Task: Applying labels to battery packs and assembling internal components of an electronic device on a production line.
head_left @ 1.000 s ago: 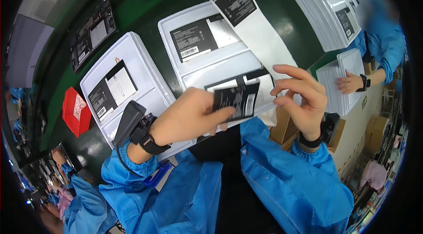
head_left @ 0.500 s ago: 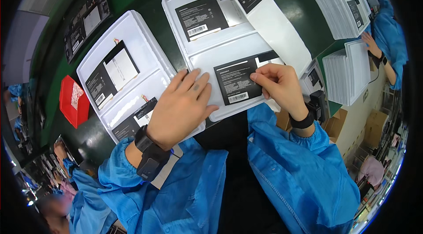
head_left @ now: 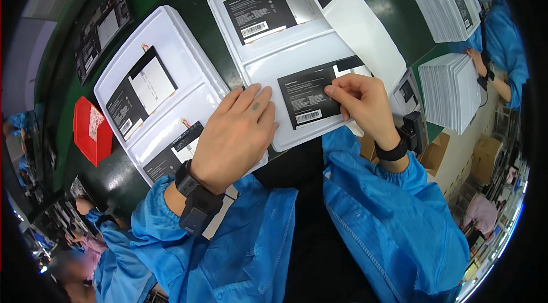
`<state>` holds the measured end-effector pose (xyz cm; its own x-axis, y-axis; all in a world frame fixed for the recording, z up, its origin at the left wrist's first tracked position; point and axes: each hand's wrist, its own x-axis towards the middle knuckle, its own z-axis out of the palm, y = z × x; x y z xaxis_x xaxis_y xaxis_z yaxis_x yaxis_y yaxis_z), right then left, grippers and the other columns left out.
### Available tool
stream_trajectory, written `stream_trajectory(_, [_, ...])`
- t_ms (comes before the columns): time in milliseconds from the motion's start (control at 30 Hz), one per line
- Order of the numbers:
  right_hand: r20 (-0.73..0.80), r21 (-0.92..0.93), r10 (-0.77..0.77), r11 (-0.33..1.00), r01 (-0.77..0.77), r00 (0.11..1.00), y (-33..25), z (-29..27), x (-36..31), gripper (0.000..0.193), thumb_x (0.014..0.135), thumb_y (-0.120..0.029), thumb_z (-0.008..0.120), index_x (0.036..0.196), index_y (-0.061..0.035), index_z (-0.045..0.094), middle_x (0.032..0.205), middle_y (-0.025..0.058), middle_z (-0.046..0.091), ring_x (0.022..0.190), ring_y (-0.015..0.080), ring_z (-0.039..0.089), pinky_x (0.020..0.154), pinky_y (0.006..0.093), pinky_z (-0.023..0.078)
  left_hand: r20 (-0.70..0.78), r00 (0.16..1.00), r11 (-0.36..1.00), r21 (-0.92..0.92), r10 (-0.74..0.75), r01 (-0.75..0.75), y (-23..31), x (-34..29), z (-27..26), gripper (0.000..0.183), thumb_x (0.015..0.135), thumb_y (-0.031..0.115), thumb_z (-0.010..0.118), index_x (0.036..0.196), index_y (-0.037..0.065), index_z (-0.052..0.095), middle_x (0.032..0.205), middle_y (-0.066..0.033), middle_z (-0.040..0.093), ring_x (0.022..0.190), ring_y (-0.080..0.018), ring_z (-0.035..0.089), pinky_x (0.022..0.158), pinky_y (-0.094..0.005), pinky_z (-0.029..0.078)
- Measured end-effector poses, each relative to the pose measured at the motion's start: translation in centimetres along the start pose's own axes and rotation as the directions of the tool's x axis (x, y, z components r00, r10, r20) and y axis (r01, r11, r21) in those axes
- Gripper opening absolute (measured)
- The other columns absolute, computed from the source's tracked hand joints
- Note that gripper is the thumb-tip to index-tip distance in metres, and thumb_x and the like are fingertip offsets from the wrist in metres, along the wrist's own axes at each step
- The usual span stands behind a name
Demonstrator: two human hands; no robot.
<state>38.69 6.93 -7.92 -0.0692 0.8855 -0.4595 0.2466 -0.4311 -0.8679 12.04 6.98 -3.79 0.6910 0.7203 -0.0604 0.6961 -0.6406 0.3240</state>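
Note:
A white plastic tray lies before me with two compartments. Its near one holds a flat battery with a black printed label, and a similar battery lies in the far one. My left hand rests palm down on the tray's left edge, fingers stretched out. Over the right part of the near battery, my right hand has thumb and forefinger pinched against the black label; whatever lies between the fingertips is hidden. Beside that hand, a white backing sheet bearing a black label overlaps the tray's right side.
A second white tray with batteries stands at left, beside a red bin of small pale pieces. Black device parts lie farther back. Stacks of white trays stand at right, where another person's hand touches one. Cardboard boxes sit below.
The whole view has shifted slightly. My right hand keeps its pinch at the battery's label, and my left hand stays on the tray edge. The other person's hand has moved onto the tray stack.

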Motion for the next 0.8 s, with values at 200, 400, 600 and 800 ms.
stream_trajectory(200, [-0.012,-0.07,0.001,0.998,-0.002,1.0,-0.2,-0.1,-0.2,0.02,0.093,-0.015,0.074,0.096,0.0044,0.073,0.066,0.0033,0.067,0.049,0.0061,0.058,0.046,0.0204,0.042,-0.041,0.997,0.995,0.068,0.071,-0.068,0.6,1.1,0.6,0.031,0.087,0.015,0.071,0.113,-0.003,0.067,0.129,-0.0143,0.064,0.125,-0.032,0.058,0.105,-0.0419,0.047])
stream_trajectory(400, [0.0,-0.173,0.01,0.985,-0.009,1.0,-0.6,-1.0,0.0,0.019,0.093,-0.016,0.073,0.096,0.003,0.076,0.068,0.0074,0.07,0.05,0.0083,0.063,0.046,0.0217,0.045,0.01,0.984,0.984,0.023,0.175,-0.176,1.4,2.1,1.6,0.033,0.088,0.017,0.071,0.113,-0.004,0.069,0.129,-0.0134,0.065,0.125,-0.0308,0.058,0.103,-0.0413,0.048])
stream_trajectory(600, [-0.194,-0.552,-0.542,0.749,0.366,0.817,-0.3,-4.7,1.5,0.018,0.088,-0.01,0.075,0.1,0.0028,0.076,0.091,0.0155,0.076,0.069,0.0248,0.073,0.064,0.0302,0.056,0.128,0.991,0.997,0.06,0.036,-0.044,4.1,3.9,0.6,0.04,0.086,0.024,0.074,0.111,-0.006,0.069,0.128,-0.019,0.065,0.123,-0.0345,0.058,0.103,-0.0407,0.049])
stream_trajectory(800, [-0.229,-0.754,-0.648,0.59,0.288,0.727,1.1,-7.1,2.6,0.032,0.083,-0.014,0.08,0.11,0.0023,0.073,0.123,0.0162,0.07,0.106,0.0352,0.068,0.091,0.0382,0.054,0.061,0.99,0.981,-0.156,0.127,-0.116,4.9,5.2,4.2,0.089,0.085,0.057,0.069,0.146,-0.004,0.047,0.158,-0.0233,0.039,0.15,-0.0361,0.032,0.122,-0.0486,0.027])
